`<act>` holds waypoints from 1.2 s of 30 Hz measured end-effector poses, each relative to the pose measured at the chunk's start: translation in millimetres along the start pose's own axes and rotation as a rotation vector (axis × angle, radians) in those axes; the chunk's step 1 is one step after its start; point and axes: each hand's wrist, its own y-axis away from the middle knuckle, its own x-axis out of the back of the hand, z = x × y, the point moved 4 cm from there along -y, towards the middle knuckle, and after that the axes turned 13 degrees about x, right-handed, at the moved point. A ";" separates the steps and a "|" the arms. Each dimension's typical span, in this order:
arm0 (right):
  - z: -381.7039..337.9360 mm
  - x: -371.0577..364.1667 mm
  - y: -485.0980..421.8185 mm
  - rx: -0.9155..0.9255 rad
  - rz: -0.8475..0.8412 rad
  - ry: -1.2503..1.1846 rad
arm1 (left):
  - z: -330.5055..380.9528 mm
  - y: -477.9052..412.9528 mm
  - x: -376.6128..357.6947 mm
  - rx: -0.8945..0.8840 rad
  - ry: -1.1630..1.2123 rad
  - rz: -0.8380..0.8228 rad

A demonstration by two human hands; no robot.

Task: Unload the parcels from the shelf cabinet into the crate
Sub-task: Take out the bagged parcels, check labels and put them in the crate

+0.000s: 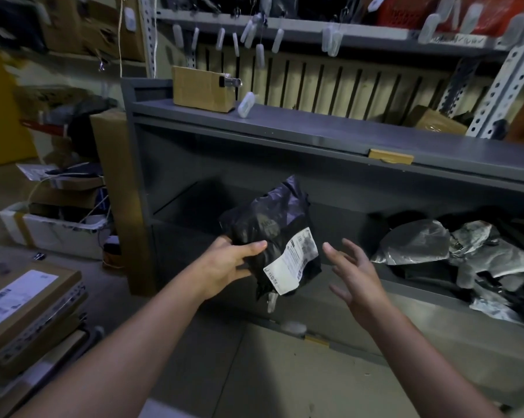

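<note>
Gripping one black parcel [269, 218], one white label [294, 260], with left hand [227, 263] fingers | right hand [357, 282] fingers wide, beside parcel

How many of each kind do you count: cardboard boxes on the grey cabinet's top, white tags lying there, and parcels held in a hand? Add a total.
Cardboard boxes: 2, the left box and the right box
White tags: 1, the white tag
Parcels held: 1, the black parcel in the left hand
Total: 4
</note>
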 end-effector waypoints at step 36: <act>23.9 -240.1 26.2 -0.001 -0.518 0.081 | 17.7 92.8 193.1 0.027 -0.055 0.472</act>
